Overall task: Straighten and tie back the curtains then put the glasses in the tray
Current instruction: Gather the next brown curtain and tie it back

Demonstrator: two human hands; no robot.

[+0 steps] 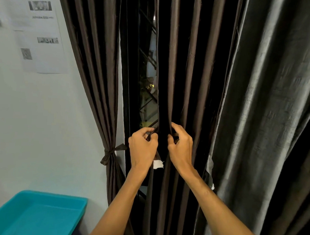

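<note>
Right of both hands, filling that side of the view: grey curtain (257, 104), shiny, hanging in long loose folds, its lower edge showing a pale lining patch near the right forearm.

Behind and around the hands: dark brown curtain panel (181, 65), pleated, hanging full length, not gathered. Its left edge runs down to the left hand.

Left of the hands: second brown curtain panel (99, 79), drawn aside against the wall and cinched low down by a knotted tie (110, 155) of the same cloth, level with the left wrist.

Between the two brown panels, above the left hand: narrow gap showing a window (147, 81), dark outside, with a metal grille and a few lights.

Far left: white wall (34, 130) with printed paper sheets (42, 39) stuck to it, text too blurred to read.

Below and left of the left forearm: turquoise plastic tray (70, 202), shallow; only part of it in frame, that part holding nothing.

Left hand (143, 148): fingers curled shut on the edge of the middle brown panel together with a strip of brown cloth (157, 157) that hangs below the palm and ends in a white tag (158, 164).

Right hand (180, 145): just beside the left, fingers closed on a fold of the same panel. Whether it also holds the strip, I cannot tell.

Glasses: none in frame.
</note>
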